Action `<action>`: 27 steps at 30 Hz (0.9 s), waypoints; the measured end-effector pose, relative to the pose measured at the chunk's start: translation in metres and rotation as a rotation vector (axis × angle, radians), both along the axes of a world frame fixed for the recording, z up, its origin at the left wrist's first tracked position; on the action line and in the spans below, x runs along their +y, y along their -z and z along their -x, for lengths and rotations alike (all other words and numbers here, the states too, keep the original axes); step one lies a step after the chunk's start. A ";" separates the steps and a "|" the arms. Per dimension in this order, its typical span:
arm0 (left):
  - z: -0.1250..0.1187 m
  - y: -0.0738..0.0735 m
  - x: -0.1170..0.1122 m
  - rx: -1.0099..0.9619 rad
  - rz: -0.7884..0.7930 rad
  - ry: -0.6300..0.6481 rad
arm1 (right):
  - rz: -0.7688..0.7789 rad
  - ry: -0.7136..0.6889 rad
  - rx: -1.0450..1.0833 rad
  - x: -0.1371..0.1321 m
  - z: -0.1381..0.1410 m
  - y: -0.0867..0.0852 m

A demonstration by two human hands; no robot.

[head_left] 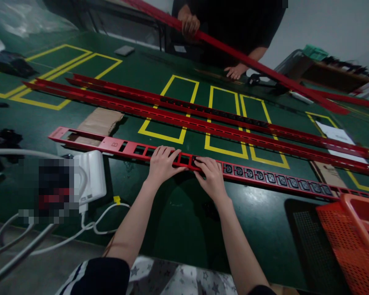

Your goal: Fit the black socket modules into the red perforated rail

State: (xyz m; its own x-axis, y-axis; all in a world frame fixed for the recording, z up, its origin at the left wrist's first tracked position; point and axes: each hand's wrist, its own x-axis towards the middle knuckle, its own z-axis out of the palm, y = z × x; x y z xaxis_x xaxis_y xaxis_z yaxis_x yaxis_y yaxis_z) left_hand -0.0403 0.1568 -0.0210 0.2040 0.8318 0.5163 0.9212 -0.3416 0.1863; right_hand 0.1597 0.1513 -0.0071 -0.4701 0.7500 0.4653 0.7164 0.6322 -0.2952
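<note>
A long red metal rail [127,148] with a row of rectangular cutouts lies across the green table in front of me. My left hand [162,164] is closed around the rail, fingers over its far edge and thumb on the near side. Just right of it, my right hand [212,177] grips a black power socket [195,160] at one of the cutouts; its fingers partly cover the socket, so how deep it sits is hidden. To the right, several black sockets [249,173] fill the rail in a row, while cutouts on the left are open.
Two more red rails [126,105] lie behind mine. Cardboard [100,121] is under the left end. A white power adapter [92,174] with cables is at left, an orange basket [341,233] at right. Across the table, a co-worker's hand [189,24] holds another red rail [221,48].
</note>
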 end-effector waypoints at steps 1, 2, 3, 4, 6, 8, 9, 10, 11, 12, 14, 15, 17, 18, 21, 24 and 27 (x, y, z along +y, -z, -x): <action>0.000 0.000 0.000 -0.001 -0.001 0.000 | 0.003 0.013 -0.013 -0.001 0.000 0.001; 0.000 0.000 0.000 -0.001 -0.002 0.001 | 0.007 0.027 -0.026 -0.001 0.001 0.002; 0.000 0.001 0.000 -0.001 -0.003 0.000 | 0.009 0.043 -0.038 -0.002 0.002 0.002; -0.001 0.001 0.000 0.000 -0.004 0.000 | 0.010 0.061 -0.048 -0.002 0.003 0.002; -0.001 0.001 0.000 0.003 -0.007 -0.002 | 0.012 0.093 -0.069 -0.003 0.006 0.002; -0.001 0.001 0.000 0.006 -0.007 -0.003 | 0.014 0.111 -0.097 -0.003 0.008 0.001; -0.001 0.002 0.000 0.005 -0.006 -0.003 | 0.014 0.114 -0.113 -0.002 0.009 0.001; -0.001 0.002 0.000 0.003 -0.004 -0.002 | 0.012 0.112 -0.129 -0.001 0.010 0.001; -0.001 0.002 0.001 0.001 -0.002 -0.002 | 0.009 0.106 -0.141 -0.001 0.010 0.000; -0.001 0.002 0.001 0.000 -0.001 -0.004 | 0.004 0.099 -0.146 0.000 0.011 0.001; -0.001 0.002 0.001 0.000 -0.001 -0.009 | -0.010 0.076 -0.137 0.002 0.010 0.001; -0.001 0.002 0.001 0.001 0.000 -0.011 | -0.016 0.063 -0.127 0.002 0.010 0.002; -0.001 0.001 0.000 0.003 0.002 -0.010 | -0.026 0.040 -0.105 0.003 0.009 0.004; -0.001 0.001 0.000 0.003 0.005 -0.009 | -0.026 0.033 -0.095 0.004 0.008 0.005; -0.001 0.001 0.000 0.000 0.016 -0.009 | -0.020 0.030 -0.066 0.004 0.007 0.009; -0.002 0.000 0.000 -0.002 0.022 -0.011 | -0.021 0.020 -0.038 0.005 0.007 0.012; -0.002 -0.001 0.000 -0.003 0.024 -0.011 | -0.040 0.000 -0.021 0.006 0.006 0.013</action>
